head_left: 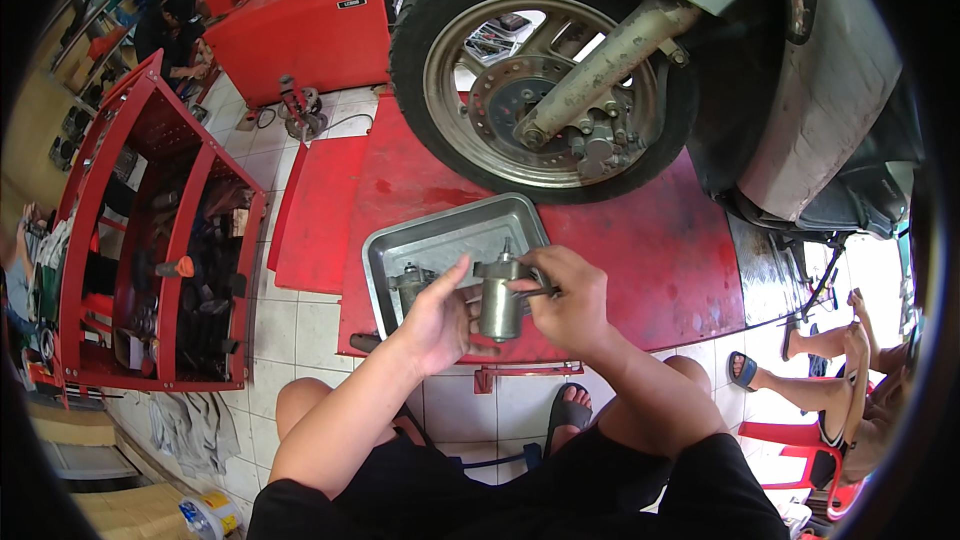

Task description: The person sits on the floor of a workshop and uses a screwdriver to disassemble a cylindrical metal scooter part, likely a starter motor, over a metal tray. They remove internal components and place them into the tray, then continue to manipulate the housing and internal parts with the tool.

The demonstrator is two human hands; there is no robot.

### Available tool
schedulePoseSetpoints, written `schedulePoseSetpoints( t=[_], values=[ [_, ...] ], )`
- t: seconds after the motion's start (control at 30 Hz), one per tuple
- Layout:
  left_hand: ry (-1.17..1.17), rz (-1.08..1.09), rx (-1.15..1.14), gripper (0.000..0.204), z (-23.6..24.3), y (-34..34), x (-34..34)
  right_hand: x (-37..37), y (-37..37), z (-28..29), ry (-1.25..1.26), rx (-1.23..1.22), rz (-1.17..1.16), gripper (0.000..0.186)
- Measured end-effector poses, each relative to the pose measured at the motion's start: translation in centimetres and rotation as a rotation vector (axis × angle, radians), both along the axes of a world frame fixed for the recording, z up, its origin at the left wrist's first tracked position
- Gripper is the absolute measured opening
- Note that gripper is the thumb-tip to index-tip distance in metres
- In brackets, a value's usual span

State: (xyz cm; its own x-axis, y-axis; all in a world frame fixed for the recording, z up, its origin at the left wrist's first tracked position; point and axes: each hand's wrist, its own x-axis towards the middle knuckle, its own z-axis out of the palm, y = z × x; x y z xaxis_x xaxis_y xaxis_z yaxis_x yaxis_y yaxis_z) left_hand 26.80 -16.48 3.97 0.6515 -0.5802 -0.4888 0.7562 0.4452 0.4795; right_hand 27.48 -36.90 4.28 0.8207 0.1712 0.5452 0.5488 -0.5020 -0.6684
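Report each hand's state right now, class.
Left hand: open beside the metal cylinder; whether it touches cannot be told.
Right hand: closed, holding the metal cylinder near its top.

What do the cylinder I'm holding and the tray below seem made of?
Cylinder: probably metal, perhaps steel, dull grey; a soft sheen runs down its side.
Tray: likely sheet metal, steel or aluminium, satin grey; its rim catches reflections.

Clock centre: held metal cylinder [500,308]. At 12 o'clock, the front wheel [500,100] obstructs reach. At 11, the tray [458,240] has free floor inside its raised rim; at 9 to 10, a second cylinder [410,285] occupies it. At 2 to 3, beyond the right hand [570,300], the red platform [650,260] is open.
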Motion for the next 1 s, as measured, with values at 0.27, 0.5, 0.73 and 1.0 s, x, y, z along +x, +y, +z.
schedulePoseSetpoints(
  t=[0.27,0.5,0.73,1.0],
  values=[
    [-0.119,0.325,-0.143,0.087,-2.0,-1.8,0.7,-0.3,0.8,-1.0,0.781,0.5,0.09,0.029],
    [-0.116,0.336,-0.265,0.078,-2.6,-1.9,-0.1,0.1,1.0,-1.6,0.894,0.677,0.145,0.029],
    [-0.169,0.211,-0.22,0.064,-3.3,-2.2,-0.6,0.7,0.4,-1.8,0.981,0.694,0.065,0.027],
    [-0.12,0.142,-0.297,0.072,-3.6,-1.9,0.4,0.5,0.5,-1.6,0.843,0.578,0.063,0.024]
  ],
)
